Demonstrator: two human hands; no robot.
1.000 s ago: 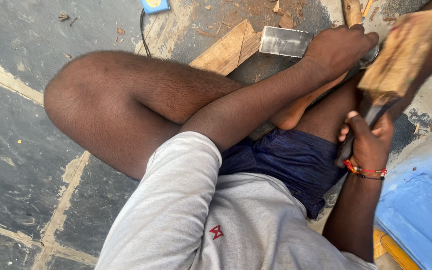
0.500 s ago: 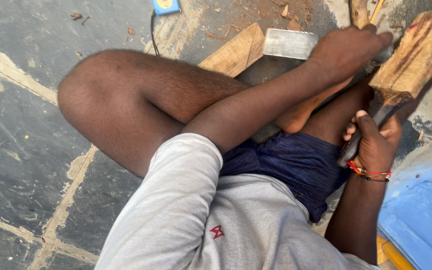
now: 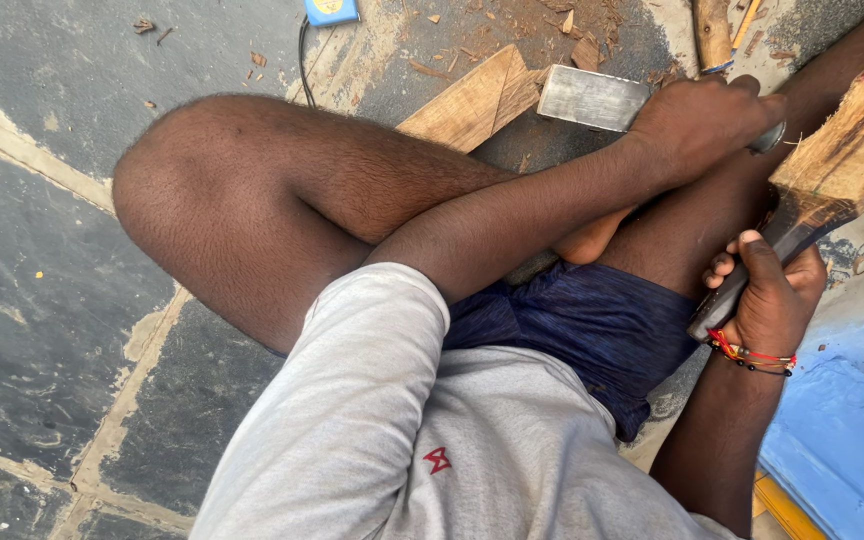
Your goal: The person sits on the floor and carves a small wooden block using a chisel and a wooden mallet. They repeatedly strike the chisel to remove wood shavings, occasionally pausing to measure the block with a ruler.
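My left hand point(image 3: 702, 120) reaches across my raised knee and is closed around a broad flat metal chisel point(image 3: 592, 97). The blade's end rests against a wooden plank point(image 3: 472, 100) on the floor. My right hand point(image 3: 767, 295), with a red thread bracelet at the wrist, grips the dark handle of a wooden mallet. Its blocky head point(image 3: 852, 140) hangs tilted at the right edge, just right of my left hand. The chisel's handle is hidden inside my fist.
I sit on a dark stone floor point(image 3: 42, 280) with pale joints. Wood chips lie scattered near the plank. A blue device with a cable point(image 3: 330, 10) lies at the top, a round wooden stick point(image 3: 712, 30) at the top right, and a blue surface point(image 3: 842, 440) at the lower right.
The mallet head has shifted slightly down and to the right. My left hand stays closed on the chisel at the plank.
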